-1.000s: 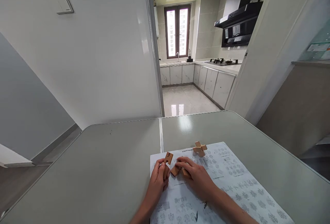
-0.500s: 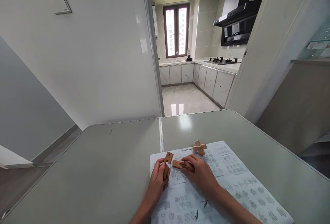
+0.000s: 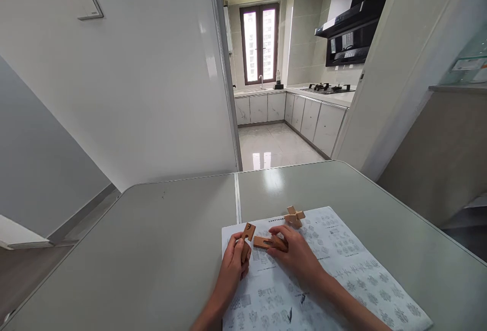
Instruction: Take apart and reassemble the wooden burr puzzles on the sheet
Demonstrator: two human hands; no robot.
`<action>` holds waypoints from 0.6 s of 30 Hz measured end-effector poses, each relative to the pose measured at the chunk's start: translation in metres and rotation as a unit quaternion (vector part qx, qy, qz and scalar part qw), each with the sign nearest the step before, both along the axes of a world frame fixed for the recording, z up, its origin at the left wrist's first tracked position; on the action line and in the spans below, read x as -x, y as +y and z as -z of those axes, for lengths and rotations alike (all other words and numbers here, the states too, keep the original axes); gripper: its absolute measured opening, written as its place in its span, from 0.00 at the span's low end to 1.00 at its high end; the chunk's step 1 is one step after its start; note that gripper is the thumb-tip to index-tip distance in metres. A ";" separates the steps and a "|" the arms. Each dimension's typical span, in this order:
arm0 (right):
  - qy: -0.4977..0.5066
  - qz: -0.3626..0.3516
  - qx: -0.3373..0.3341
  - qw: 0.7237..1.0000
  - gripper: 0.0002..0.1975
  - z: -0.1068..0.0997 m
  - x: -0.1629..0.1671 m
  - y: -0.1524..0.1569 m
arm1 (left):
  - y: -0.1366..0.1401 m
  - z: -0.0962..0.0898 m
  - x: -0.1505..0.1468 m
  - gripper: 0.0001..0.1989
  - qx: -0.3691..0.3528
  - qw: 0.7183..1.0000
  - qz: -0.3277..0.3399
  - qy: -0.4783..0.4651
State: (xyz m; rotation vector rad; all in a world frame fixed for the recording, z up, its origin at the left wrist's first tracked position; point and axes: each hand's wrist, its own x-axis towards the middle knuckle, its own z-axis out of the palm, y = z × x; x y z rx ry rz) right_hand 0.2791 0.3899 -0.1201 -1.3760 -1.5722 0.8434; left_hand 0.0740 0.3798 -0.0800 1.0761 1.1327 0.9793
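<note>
My left hand (image 3: 233,259) is closed around a brown notched wooden puzzle piece (image 3: 248,231), which is tilted up and has a dark mark near its top end. Just right of it, a second wooden puzzle piece with a slot (image 3: 262,242) lies low over the printed sheet (image 3: 272,300). My right hand (image 3: 297,257) is over this piece's right end, thumb and index finger apart on either side of it. The palm hides part of that end. Beyond my right hand, a small assembly of crossed wooden pieces (image 3: 294,217) stands at the sheet's far edge.
The sheet with small printed diagrams lies on a pale grey-green table (image 3: 171,250) with a seam (image 3: 237,199) across it. A white wall panel (image 3: 163,92) rises behind on the left. Past the doorway are kitchen cabinets (image 3: 258,109), a gas stove (image 3: 329,89) and a range hood (image 3: 350,19).
My right index finger has lifted off the slotted piece, so its slot shows more clearly. My left hand keeps its notched piece in nearly the same place.
</note>
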 end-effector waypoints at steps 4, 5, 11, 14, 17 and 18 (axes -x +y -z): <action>0.026 -0.001 0.010 1.000 0.18 -0.004 -0.004 0.003 | 0.000 -0.002 -0.001 0.26 0.001 1.000 -0.003 -0.005; 0.032 -0.004 0.016 0.999 0.18 -0.004 -0.005 0.004 | 0.000 -0.003 -0.001 0.26 0.001 1.000 -0.003 -0.005; 0.020 0.000 0.012 1.000 0.19 -0.001 -0.004 0.007 | 0.000 0.001 0.000 0.26 -0.004 1.000 -0.003 -0.006; -0.001 0.014 -0.006 1.000 0.18 0.003 -0.001 0.006 | 0.001 0.004 0.001 0.27 -0.008 1.000 -0.001 -0.007; -0.015 0.004 0.002 1.000 0.17 0.004 0.002 0.004 | 0.002 0.006 0.002 0.28 -0.012 1.000 0.002 -0.009; -0.018 -0.001 0.004 1.000 0.16 0.003 0.002 0.003 | 0.002 0.007 0.002 0.28 -0.012 1.000 0.003 -0.011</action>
